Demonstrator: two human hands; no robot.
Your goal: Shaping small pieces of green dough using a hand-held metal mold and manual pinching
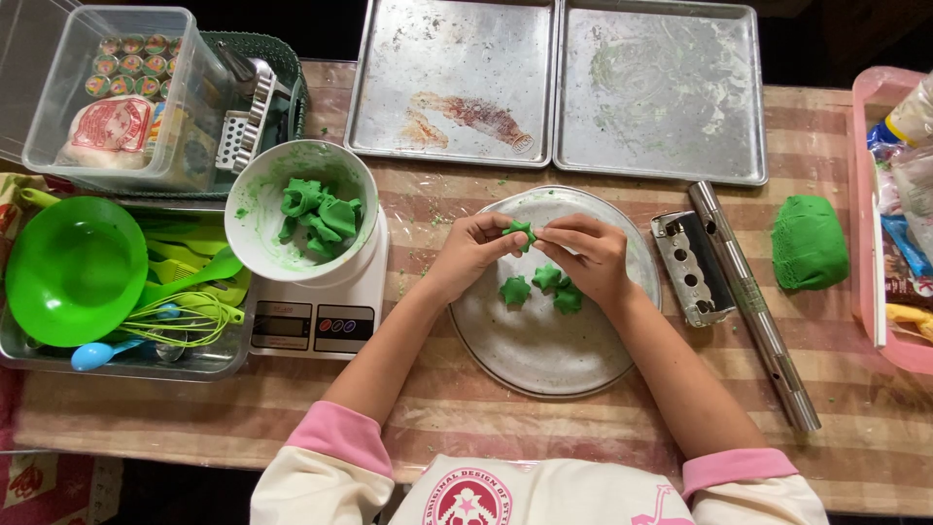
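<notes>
Striped table (544,428): both hands' fingers (505,231) pinch one green dough piece (520,231) above round plate (544,360).

Light: bright, even, from overhead.
Glare: soft sheen on the 2 far metal trays (554,92).
Focus: sharp; corners dark.

Both forearms reach forward and angle inward over the round plate (544,350), bare below pink cuffs. The left hand (471,251) and right hand (588,255) meet above the plate's far half, fingers (505,229) curled, fingertips pinching together between them.
</notes>
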